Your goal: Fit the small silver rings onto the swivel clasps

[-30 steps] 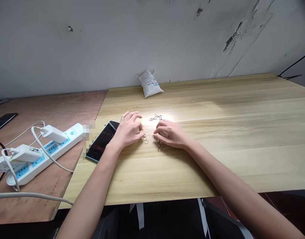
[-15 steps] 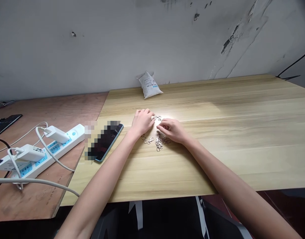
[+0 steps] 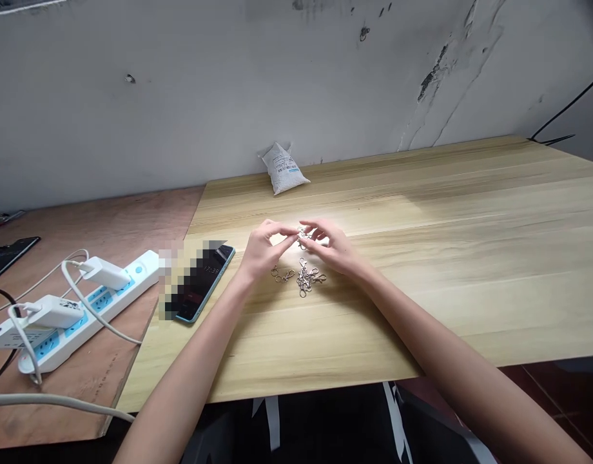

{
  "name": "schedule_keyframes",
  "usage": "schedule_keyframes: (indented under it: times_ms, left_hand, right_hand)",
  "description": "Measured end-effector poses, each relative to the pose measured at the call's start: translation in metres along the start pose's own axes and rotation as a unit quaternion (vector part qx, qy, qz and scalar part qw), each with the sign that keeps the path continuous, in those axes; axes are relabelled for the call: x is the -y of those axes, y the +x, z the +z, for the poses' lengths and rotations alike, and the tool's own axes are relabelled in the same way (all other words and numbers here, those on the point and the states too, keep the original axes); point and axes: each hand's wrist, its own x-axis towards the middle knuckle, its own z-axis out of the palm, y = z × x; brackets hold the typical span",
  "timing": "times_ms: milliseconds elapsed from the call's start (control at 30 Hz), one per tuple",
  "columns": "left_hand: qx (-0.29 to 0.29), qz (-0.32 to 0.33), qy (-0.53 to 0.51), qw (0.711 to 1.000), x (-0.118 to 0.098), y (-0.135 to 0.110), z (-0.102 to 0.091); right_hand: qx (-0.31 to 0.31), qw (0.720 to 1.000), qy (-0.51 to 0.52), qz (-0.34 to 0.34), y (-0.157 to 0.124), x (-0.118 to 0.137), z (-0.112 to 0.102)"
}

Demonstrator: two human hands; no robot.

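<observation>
My left hand (image 3: 265, 248) holds its thumb and index finger in a pinch, tips meeting the fingertips of my right hand (image 3: 332, 247). My right fingers are curled, thumb forward. Whatever small piece sits between the fingertips is too small to make out. Just behind and between the hands, some silvery metal clasps (image 3: 304, 236) show, partly covered by the right fingers. Closer to me on the table lies a pile of metal swivel clasps with rings (image 3: 306, 278). Beside it, left, are a few loose clasps and rings (image 3: 283, 276), near my left wrist.
Left of my forearm lies a phone (image 3: 207, 283), partly pixelated. A white power strip (image 3: 91, 309) with chargers and cables rests on the reddish board (image 3: 117, 212). A white printed plastic bag (image 3: 284, 171) stands at the back of the wooden table (image 3: 422, 290), against the wall.
My hands have come together, fingertips now touching above the table. The right hand has moved off the near pile, and the left has turned into a pinch. The view has shifted slightly.
</observation>
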Motion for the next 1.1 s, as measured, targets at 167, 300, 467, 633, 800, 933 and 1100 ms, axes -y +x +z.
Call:
schedule_keyframes:
  times_ms: [167, 300, 467, 633, 800, 933, 1100]
  left_hand:
    - [-0.014, -0.010, -0.035, 0.999, -0.003, -0.012, -0.004]
    - [-0.028, -0.005, -0.009, 1.000, 0.001, -0.014, -0.005]
    - [-0.037, 0.012, 0.020, 0.999, 0.004, -0.016, -0.006]
    - [-0.037, 0.047, 0.057, 0.997, 0.008, -0.016, -0.006]
    - [-0.015, 0.069, 0.069, 0.995, 0.008, -0.015, -0.007]
    - [-0.007, 0.053, 0.045, 0.998, 0.005, -0.015, -0.009]
    - [0.040, 0.018, 0.007, 0.999, 0.005, -0.015, -0.010]
  right_hand:
    - [0.109, 0.987, 0.106, 0.051, -0.003, 0.011, 0.004]
    - [0.094, 0.991, 0.090, 0.038, -0.005, 0.012, 0.007]
    - [0.063, 0.998, -0.001, -0.017, -0.006, 0.015, 0.007]
    - [0.056, 0.995, -0.064, -0.058, -0.006, 0.018, 0.007]
    - [0.070, 0.995, -0.056, -0.052, -0.005, 0.016, 0.009]
    - [0.064, 0.991, -0.080, -0.086, -0.003, 0.012, 0.008]
    - [-0.001, 0.971, -0.187, -0.151, -0.003, 0.006, 0.003]
